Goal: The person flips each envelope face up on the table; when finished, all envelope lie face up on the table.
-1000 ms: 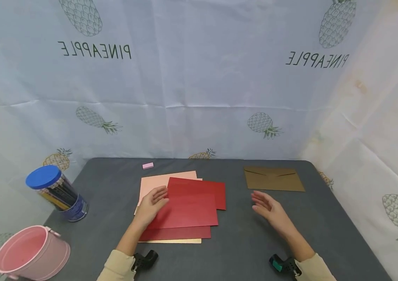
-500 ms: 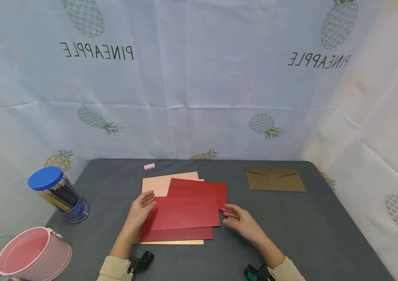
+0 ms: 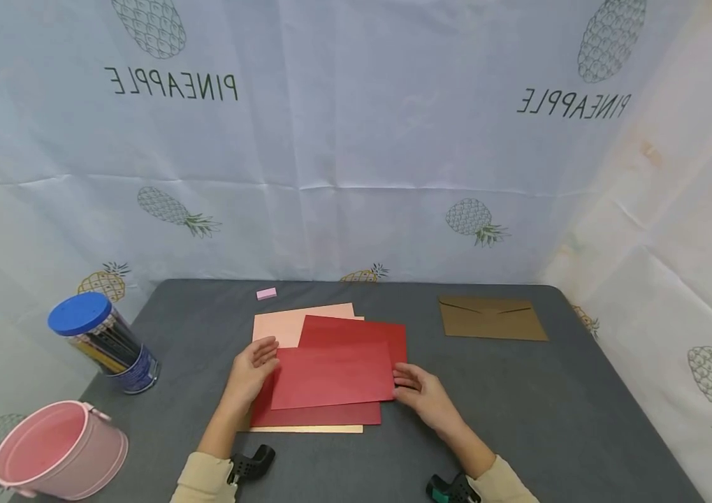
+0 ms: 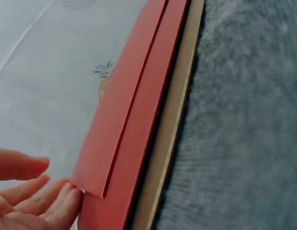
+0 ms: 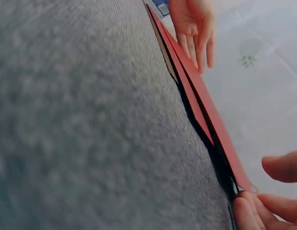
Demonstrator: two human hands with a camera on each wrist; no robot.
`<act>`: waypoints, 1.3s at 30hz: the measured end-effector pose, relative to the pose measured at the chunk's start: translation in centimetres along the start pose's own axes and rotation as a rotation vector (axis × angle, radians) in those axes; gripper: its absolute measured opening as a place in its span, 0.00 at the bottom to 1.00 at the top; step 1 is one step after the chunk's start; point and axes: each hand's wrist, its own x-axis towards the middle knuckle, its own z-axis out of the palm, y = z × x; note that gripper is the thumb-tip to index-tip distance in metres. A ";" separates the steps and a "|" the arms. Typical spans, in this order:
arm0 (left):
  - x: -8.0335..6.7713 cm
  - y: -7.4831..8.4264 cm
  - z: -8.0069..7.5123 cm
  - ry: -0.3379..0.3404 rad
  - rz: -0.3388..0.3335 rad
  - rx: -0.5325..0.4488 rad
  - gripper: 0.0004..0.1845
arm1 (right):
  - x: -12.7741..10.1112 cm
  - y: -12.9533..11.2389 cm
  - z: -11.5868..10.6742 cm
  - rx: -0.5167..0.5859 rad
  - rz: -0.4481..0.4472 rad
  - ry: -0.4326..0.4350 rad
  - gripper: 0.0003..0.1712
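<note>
- Red, flat and paper-like, the top sheet point(image 3: 333, 377) lies on an overlapping pile in the middle of the bench point(image 3: 205, 328), between both hands.
- Below it show another red sheet point(image 3: 388, 337), a darker red sheet point(image 3: 318, 416), a peach sheet point(image 3: 280, 325) and a pale yellow edge point(image 3: 305, 429).
- Left hand point(image 3: 253, 370) is at the left edge: its fingers are relaxed, tips touching the corner, thumb apart.
- Right hand point(image 3: 423, 397) has its fingertips at the near right corner, and they seem partly under it; its thumb is apart, so nothing is pinched.
- As I judge, the step in hand is taking hold of this sheet from both sides.
- Next move probably calls for lowering both thumbs onto the edges, without dragging the sheets underneath.
</note>
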 end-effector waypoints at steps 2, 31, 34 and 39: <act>0.0 0.0 0.0 0.011 -0.007 -0.041 0.26 | 0.0 0.0 0.1 0.020 0.004 0.041 0.30; 0.4 -0.4 0.9 -0.019 -0.098 -0.281 0.27 | 0.4 0.6 0.0 0.299 0.033 0.164 0.31; 0.3 -0.3 0.9 -0.010 -0.097 -0.282 0.26 | 0.4 0.5 0.0 0.340 0.025 0.150 0.32; 0.1 1.0 1.2 0.010 -0.074 -0.282 0.26 | 0.5 -0.9 -0.5 0.419 -0.028 0.129 0.32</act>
